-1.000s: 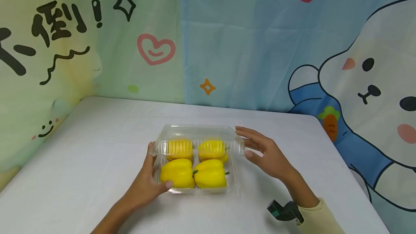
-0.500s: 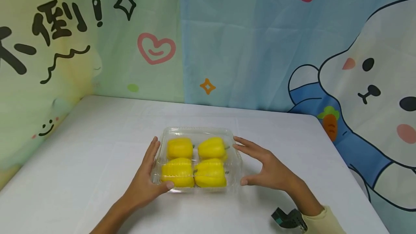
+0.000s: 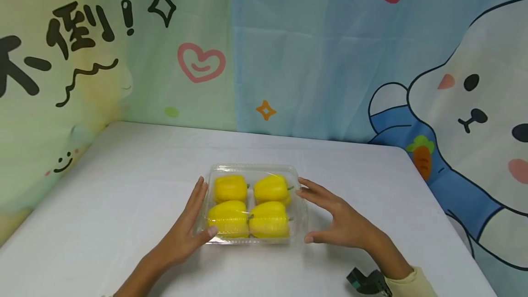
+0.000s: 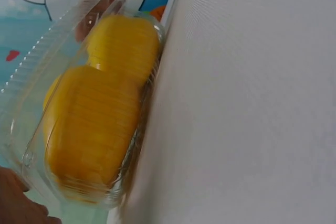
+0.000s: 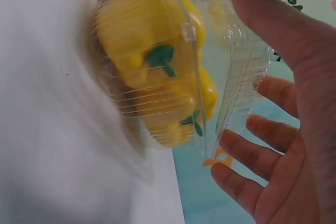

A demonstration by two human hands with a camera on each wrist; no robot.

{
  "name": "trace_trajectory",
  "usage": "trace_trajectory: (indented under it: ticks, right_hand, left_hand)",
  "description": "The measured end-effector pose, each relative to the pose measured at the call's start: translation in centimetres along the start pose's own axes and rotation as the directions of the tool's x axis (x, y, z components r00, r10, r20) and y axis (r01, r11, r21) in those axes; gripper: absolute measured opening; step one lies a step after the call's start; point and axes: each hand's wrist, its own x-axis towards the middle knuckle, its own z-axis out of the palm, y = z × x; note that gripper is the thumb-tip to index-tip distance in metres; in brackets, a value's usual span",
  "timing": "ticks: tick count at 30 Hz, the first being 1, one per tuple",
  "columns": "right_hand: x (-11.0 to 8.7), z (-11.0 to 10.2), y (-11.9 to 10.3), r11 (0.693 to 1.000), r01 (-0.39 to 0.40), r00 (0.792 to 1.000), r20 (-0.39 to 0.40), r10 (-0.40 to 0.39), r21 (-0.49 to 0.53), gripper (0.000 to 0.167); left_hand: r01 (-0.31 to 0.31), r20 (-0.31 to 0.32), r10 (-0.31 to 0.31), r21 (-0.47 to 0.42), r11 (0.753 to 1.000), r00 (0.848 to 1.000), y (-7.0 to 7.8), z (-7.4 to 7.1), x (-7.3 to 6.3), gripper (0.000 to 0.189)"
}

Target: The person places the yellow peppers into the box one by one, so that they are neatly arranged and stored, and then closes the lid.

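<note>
A clear plastic clamshell box (image 3: 300,223) sits on the white table with several yellow bell peppers (image 3: 269,220) in two rows. Its ribbed lid (image 5: 239,85) lies over the peppers, and the right wrist view shows a narrow gap between lid and base. My left hand (image 3: 181,233) is along the box's left side, fingers straight, thumb at the front left corner. On the right side, my right hand (image 3: 340,219) has its fingertips at the lid's edge and its thumb spread near the front right corner. Green stems (image 5: 161,59) show through the plastic.
The white tabletop (image 3: 144,173) spreads around the box. Behind it hangs a printed cloth backdrop (image 3: 309,58) with a cartoon animal, hearts and lettering. A dark device (image 3: 367,282) is strapped at the right wrist by a cream sleeve (image 3: 412,283).
The lid has swung down toward the front, from half raised to lying over the peppers. My right hand has come down with it, and its thumb has moved toward the front right corner.
</note>
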Motion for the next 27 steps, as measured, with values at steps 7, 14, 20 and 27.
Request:
trace_trajectory:
  ticks: [7, 14, 20, 27]
  right_hand:
    - [-0.1, 0.2, 0.1, 1.000, 0.015, 1.000, 0.019, -0.015, -0.005, 0.088]
    - [0.0, 0.8, 0.4, 1.000, 0.016, 1.000, 0.002, -0.016, -0.023, 0.080]
    - [0.0, 1.3, 0.7, 0.999, -0.018, 1.000, -0.002, 0.018, 0.029, 0.083]
    - [-0.2, 2.0, 1.4, 0.989, -0.042, 0.999, -0.002, 0.043, 0.144, 0.096]
  left_hand:
    - [0.115, 0.043, -0.116, 0.034, 0.993, 0.992, 0.1, 0.2, 0.0, 0.103]
    - [0.196, 0.084, -0.205, 0.105, 0.975, 0.975, 0.1, 0.4, 0.1, 0.117]
    - [0.254, 0.108, -0.265, 0.106, 0.961, 0.958, 0.1, 0.4, 0.3, 0.124]
    - [0.246, 0.107, -0.253, 0.074, 0.966, 0.962, 0.0, 0.5, 0.3, 0.127]
